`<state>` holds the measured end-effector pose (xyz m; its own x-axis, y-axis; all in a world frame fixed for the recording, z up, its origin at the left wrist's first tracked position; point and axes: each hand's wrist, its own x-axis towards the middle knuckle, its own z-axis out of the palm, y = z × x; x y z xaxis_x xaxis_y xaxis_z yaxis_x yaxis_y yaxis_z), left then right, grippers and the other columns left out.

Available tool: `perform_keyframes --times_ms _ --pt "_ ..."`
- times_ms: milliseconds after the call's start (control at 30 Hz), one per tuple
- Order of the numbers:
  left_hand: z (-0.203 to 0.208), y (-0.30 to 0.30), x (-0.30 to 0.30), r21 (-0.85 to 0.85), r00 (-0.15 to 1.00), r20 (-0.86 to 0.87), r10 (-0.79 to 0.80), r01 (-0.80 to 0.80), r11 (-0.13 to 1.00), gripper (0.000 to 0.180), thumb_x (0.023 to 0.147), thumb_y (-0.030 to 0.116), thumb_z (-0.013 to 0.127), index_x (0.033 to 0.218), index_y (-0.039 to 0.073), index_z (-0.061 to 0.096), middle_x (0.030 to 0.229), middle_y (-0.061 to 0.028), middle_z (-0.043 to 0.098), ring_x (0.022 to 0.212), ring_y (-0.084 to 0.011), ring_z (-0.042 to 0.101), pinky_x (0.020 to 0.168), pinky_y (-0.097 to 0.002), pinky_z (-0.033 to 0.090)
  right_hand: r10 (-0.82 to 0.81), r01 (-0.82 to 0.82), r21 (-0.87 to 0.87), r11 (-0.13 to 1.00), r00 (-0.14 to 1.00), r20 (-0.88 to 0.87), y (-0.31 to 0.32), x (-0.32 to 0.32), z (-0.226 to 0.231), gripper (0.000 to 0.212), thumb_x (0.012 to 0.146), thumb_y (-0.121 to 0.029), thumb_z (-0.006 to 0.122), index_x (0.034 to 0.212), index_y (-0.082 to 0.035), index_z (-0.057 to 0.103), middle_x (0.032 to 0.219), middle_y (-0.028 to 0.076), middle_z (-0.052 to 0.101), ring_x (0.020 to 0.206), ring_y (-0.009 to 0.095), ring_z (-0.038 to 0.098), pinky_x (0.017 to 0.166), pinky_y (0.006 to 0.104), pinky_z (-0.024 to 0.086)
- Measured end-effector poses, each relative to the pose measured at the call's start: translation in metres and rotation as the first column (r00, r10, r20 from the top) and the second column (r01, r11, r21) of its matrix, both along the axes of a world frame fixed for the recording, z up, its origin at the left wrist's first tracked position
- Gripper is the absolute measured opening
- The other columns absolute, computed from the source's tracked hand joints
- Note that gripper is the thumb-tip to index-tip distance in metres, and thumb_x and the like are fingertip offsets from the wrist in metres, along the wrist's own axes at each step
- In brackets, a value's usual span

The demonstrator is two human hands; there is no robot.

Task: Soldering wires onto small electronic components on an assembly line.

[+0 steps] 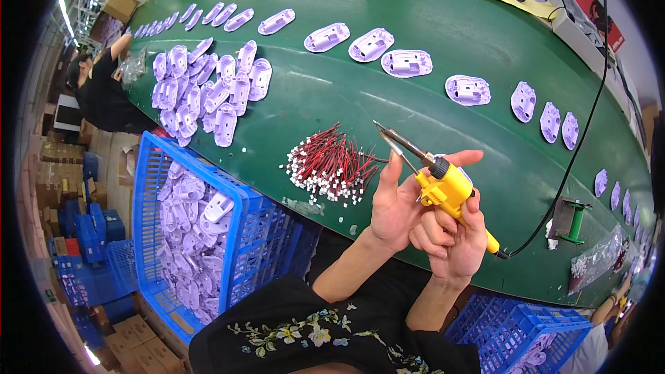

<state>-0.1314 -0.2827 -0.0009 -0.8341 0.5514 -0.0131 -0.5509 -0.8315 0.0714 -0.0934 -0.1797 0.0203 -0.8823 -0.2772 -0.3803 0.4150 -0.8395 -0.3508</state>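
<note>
My right hand [450,239] is closed around the yellow grip of a soldering gun [447,190]. Its metal tip and a thin feed tube slant up and to the left, above the green work surface [291,114]. Beside the gun, my left hand [395,211] has its thumb raised and one finger stretched out behind the gun body. The gun hides its other fingers, and slivers of pale purple show around there, too little to make out. Just left of the tip lies a pile of red and black wires with white connectors [332,166].
A heap of purple plastic shells [208,86] lies to the left; more shells [406,63] form a curved row along the far side. Blue crates [235,235] stand below the near edge. A black cord [578,159] crosses at right, near a green spool [575,221].
</note>
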Motion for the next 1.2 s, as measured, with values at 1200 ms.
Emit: perform_keyframes --times_ms 1200 --pt "0.017 -0.010 0.000 -0.243 0.993 -0.107 0.049 -0.074 0.967 0.090 0.090 0.072 0.026 0.145 0.002 0.029 0.111 -0.0118 0.059 0.093 -0.0179 0.058 0.084 -0.0296 0.049 0.121 -0.144 -0.176 0.974 0.984 -0.133 0.003 -0.009 -0.004 0.047 0.098 -0.050 0.031 0.068 -0.014 0.040 0.045 -0.004 0.026 0.033 0.010 0.023 0.035 0.0259 0.017"
